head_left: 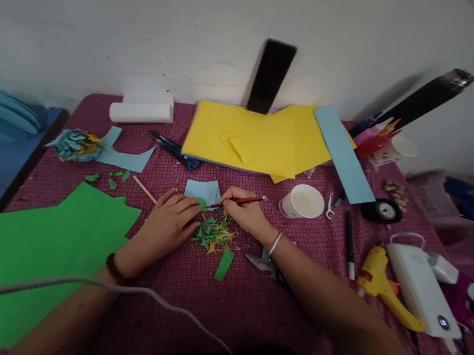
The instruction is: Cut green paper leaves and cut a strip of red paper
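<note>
My left hand [172,220] lies with its fingers stretched out over the table, the fingertips touching a small green paper piece [202,202]. That piece rests on a light blue paper [201,190]. My right hand [245,212] is closed around a dark red pencil [252,200], whose tip meets the green piece. Just below both hands is a heap of green and yellow paper scraps [214,233], with a green paper strip [223,265] beside it. Scissors [263,265] lie partly hidden under my right forearm. A thin wooden stick [144,189] is near my left fingers.
Large green sheets [45,258] cover the left side. Yellow sheets [263,137] lie at the back, with a phone [272,77] leaning on the wall. A paper cup [306,201], glue gun [380,281] and power bank [422,289] stand right. A white cable [140,290] crosses the foreground.
</note>
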Available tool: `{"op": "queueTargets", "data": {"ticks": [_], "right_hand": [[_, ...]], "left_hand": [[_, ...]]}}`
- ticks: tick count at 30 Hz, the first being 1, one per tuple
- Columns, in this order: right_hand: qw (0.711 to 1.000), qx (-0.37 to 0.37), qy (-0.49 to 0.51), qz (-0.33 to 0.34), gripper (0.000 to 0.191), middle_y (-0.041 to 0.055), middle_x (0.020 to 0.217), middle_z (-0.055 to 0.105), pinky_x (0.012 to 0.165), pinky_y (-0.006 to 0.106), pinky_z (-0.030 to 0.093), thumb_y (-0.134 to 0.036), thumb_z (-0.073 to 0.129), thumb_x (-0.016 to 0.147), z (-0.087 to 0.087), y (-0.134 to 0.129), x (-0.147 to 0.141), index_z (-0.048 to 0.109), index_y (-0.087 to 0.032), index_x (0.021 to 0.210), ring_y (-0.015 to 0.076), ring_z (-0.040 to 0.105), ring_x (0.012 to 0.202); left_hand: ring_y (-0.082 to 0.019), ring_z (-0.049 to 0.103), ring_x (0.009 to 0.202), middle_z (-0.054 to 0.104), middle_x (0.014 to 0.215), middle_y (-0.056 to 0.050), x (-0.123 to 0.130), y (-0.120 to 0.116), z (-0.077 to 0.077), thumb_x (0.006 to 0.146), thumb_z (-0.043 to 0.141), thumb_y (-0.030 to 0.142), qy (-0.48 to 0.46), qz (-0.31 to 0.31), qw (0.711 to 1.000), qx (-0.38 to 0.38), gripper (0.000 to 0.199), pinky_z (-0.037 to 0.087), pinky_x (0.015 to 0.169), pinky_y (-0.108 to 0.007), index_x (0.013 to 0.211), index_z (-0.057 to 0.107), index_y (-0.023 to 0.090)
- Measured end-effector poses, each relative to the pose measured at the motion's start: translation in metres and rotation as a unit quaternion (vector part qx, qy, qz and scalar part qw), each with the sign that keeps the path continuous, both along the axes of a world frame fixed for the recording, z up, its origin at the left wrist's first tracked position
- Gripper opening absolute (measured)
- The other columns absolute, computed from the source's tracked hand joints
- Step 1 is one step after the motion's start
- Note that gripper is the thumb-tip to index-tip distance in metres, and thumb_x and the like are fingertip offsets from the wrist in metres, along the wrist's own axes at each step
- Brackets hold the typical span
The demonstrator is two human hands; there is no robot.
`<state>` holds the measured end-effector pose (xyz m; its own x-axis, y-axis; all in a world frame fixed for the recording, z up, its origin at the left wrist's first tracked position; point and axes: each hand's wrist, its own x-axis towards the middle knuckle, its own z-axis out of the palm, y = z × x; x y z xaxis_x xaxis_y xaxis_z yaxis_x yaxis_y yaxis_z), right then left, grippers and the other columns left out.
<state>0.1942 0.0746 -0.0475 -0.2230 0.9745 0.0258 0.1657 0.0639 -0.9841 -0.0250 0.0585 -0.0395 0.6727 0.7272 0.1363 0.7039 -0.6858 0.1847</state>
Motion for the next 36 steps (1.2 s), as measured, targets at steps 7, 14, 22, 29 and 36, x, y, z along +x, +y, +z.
{"op": "queueTargets", "data": {"ticks": [7, 14, 22, 29, 36], "right_hand": [[1.0, 0.011, -0.007, -0.001, 0.014, -0.0029, 0.063, 0.059, 0.055, 0.024, 0.039, -0.014, 0.051, 0.079, -0.0024, 0.0, -0.0014, 0.062, -0.019, 0.073, 0.0119, 0.052, 0.059], [0.998, 0.038, -0.046, 0.026, 0.012, -0.0012, 0.07, 0.065, 0.06, 0.023, 0.042, -0.017, 0.055, 0.082, -0.0043, -0.0001, -0.0026, 0.066, -0.018, 0.08, 0.0121, 0.058, 0.065], [0.997, 0.052, -0.054, 0.031, 0.013, -0.0015, 0.072, 0.066, 0.059, 0.022, 0.042, -0.016, 0.053, 0.082, -0.0062, 0.0, -0.0044, 0.066, -0.018, 0.08, 0.0114, 0.058, 0.066], [1.0, -0.004, -0.007, 0.008, 0.011, -0.002, 0.064, 0.062, 0.054, 0.023, 0.04, -0.014, 0.052, 0.079, 0.0013, -0.0003, -0.0004, 0.062, -0.017, 0.075, 0.011, 0.053, 0.058], [0.998, 0.01, -0.043, 0.034, 0.012, -0.0014, 0.067, 0.064, 0.056, 0.023, 0.04, -0.015, 0.053, 0.08, -0.0016, -0.0007, -0.004, 0.064, -0.018, 0.076, 0.0119, 0.056, 0.062]], "left_hand": [[-0.024, 0.055, 0.11, 0.065, 0.12, -0.006, -0.0001, -0.001, -0.0002, 0.092, 0.05, 0.031, -0.003, 0.001, 1.0, -0.003, 0.025, 0.029, 0.11, -0.051, 0.113, 0.062, 0.022], [-0.025, 0.053, 0.112, 0.062, 0.117, -0.008, 0.0001, -0.0025, -0.0014, 0.091, 0.052, 0.03, -0.004, 0.014, 1.0, 0.002, 0.024, 0.029, 0.111, -0.051, 0.111, 0.063, 0.022], [-0.024, 0.053, 0.107, 0.06, 0.111, -0.007, -0.0006, -0.0026, -0.0021, 0.091, 0.051, 0.03, 0.002, 0.014, 1.0, 0.013, 0.023, 0.029, 0.111, -0.051, 0.11, 0.063, 0.021], [-0.023, 0.053, 0.105, 0.06, 0.108, -0.006, -0.0004, -0.0018, -0.0021, 0.092, 0.051, 0.031, 0.006, 0.011, 1.0, 0.015, 0.024, 0.03, 0.11, -0.05, 0.11, 0.063, 0.021], [-0.023, 0.054, 0.103, 0.061, 0.105, -0.006, 0.0, -0.0024, 0.0009, 0.092, 0.05, 0.032, 0.028, 0.011, 0.999, 0.028, 0.024, 0.029, 0.111, -0.051, 0.108, 0.065, 0.022]]}}
